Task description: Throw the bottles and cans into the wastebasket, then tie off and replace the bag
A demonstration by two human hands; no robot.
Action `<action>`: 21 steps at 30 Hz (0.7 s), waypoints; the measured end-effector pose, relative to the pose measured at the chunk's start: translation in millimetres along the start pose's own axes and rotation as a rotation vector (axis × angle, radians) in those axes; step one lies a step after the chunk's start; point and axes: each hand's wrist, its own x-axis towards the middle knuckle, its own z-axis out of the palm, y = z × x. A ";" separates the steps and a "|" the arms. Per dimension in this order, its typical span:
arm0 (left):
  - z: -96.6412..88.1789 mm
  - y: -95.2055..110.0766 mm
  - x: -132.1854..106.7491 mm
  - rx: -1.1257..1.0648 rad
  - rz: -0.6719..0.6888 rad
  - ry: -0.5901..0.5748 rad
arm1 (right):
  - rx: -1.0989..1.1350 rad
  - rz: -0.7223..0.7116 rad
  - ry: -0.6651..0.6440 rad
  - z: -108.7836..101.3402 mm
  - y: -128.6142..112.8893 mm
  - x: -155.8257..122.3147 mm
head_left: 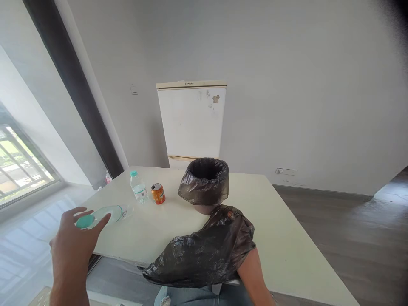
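My left hand (75, 238) curls around a clear plastic bottle (110, 212) with a teal cap, at the left side of the white table (277, 238). The bottle is tilted, its cap toward me, with thumb and fingers on either side of it. My right hand (234, 221) is inside a black plastic bag (197, 257), which covers it to the wrist and trails left over the table's front edge. Its fingers are hidden by the bag. Just beyond stands a bin (205, 209) lined with another black bag (204, 189).
A second teal-capped bottle (139, 189) with some clear liquid stands upright beside an orange drink can (158, 194). Behind the table is a white refrigerator (193, 123) against a grey wall. A window (22, 161) is at the left, and dark flooring (334, 221) lies at the right.
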 end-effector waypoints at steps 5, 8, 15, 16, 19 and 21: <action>28.8 0.5 8.6 -0.075 -0.014 0.031 | 0.016 0.003 -0.017 -1.2 -1.5 0.4; 53.0 -2.4 19.1 -0.016 0.022 -0.022 | 0.013 0.002 -0.009 -2.6 -3.9 2.1; 93.4 -10.1 33.9 -0.049 0.109 -0.054 | 0.030 -0.079 -0.007 -3.5 -7.8 6.5; 97.3 -13.2 34.5 -0.064 0.111 -0.044 | 0.030 -0.082 -0.006 -3.3 -7.6 6.6; 107.9 -24.7 33.9 -0.100 0.074 -0.057 | 0.013 -0.081 -0.017 -2.3 -6.2 5.8; 114.5 -32.6 30.7 -0.097 0.025 -0.093 | 0.002 -0.081 -0.034 -1.6 -5.0 5.1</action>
